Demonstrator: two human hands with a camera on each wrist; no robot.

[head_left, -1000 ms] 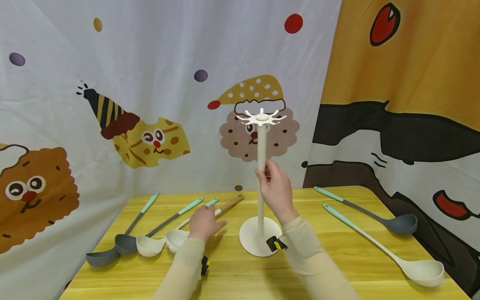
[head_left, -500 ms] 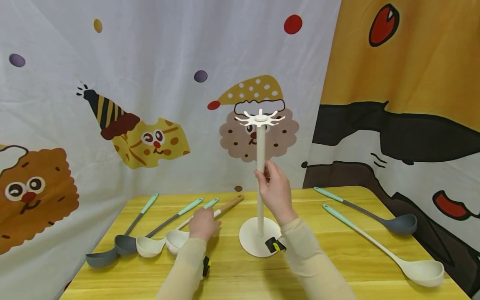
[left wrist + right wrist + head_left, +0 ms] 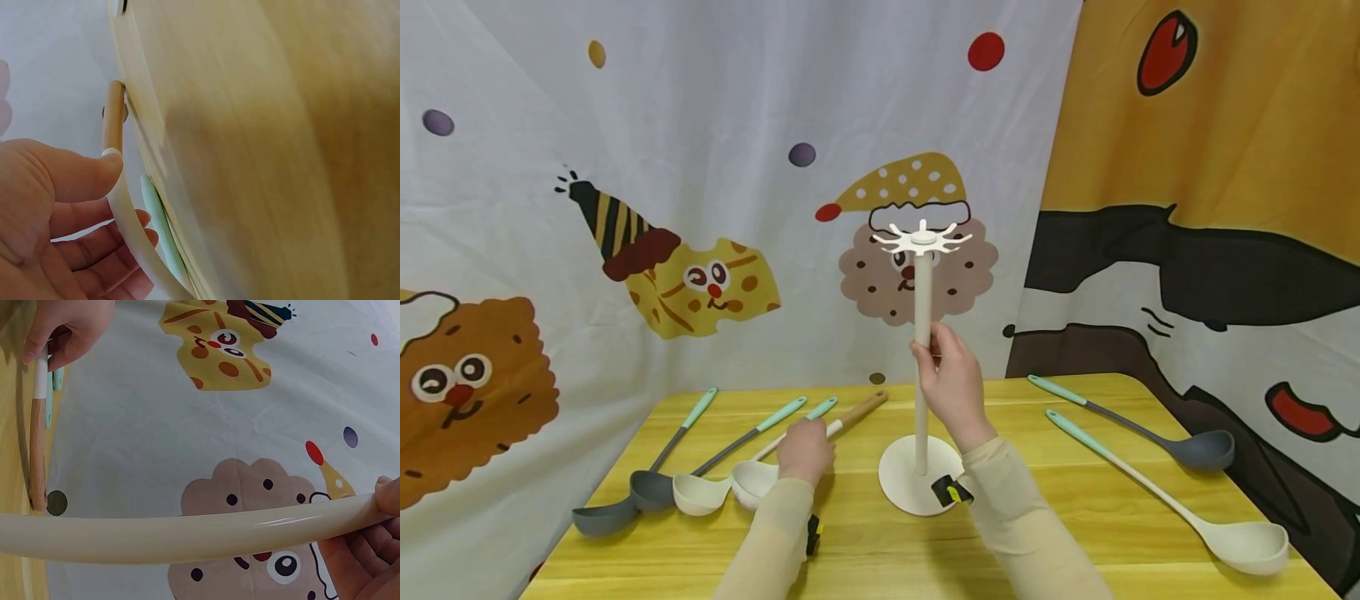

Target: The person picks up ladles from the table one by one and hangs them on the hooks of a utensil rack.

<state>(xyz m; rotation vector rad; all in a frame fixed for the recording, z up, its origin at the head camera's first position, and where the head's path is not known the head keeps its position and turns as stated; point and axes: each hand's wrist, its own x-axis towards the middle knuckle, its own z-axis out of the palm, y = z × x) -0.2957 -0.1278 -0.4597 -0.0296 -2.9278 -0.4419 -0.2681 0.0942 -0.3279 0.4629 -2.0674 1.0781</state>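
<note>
My left hand point(image 3: 805, 452) pinches the white shaft of a ladle with a wooden handle end point(image 3: 861, 408), thumb on one side and fingers behind, as the left wrist view shows. A white ladle bowl point(image 3: 751, 483) shows just left of that hand. Under the ladle's shaft lies a mint-green handle point(image 3: 161, 225). My right hand point(image 3: 953, 383) grips the cream pole point(image 3: 922, 300) of an upright utensil stand, which has a round white base point(image 3: 895, 475) and a ring of hooks point(image 3: 922, 239) on top. Nothing hangs from the hooks.
Left on the wooden table point(image 3: 865, 550) lie two grey ladles point(image 3: 606, 517) and a white ladle point(image 3: 700, 493), bowls close together. To the right are a grey ladle point(image 3: 1206, 450) and a white ladle point(image 3: 1247, 546). A printed curtain point(image 3: 737, 108) hangs behind.
My left hand's fingers and thumb have drawn in around the wooden-handled ladle's shaft. The right hand keeps its hold on the stand's pole.
</note>
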